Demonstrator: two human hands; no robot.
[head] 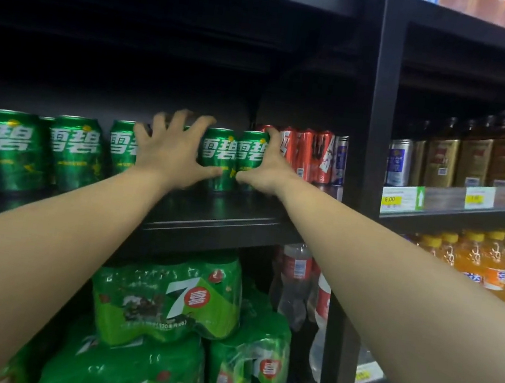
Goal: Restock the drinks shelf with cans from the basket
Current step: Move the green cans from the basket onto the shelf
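Dark shelf (215,215), row of green cans standing upright along it. Far left: two green cans (13,151) near the front edge, a third (123,145) just right of them, partly hidden behind the left hand (169,150). Left hand is spread wide, fingers apart, palm over a can that's mostly hidden under it; thumb tip touches the lower side of the next green can (217,157). Can't tell whether it's actually gripping anything. Right of that, another green can (249,155), touching its neighbour, with the right hand (267,170) wrapped around its right side, index finger up along the can, thumb low at the front. Behind the right hand: red cans (306,153) at the shelf's right end against the black upright (365,174). Shelf below: green 7-Up multipacks (171,297). Basket not in view.
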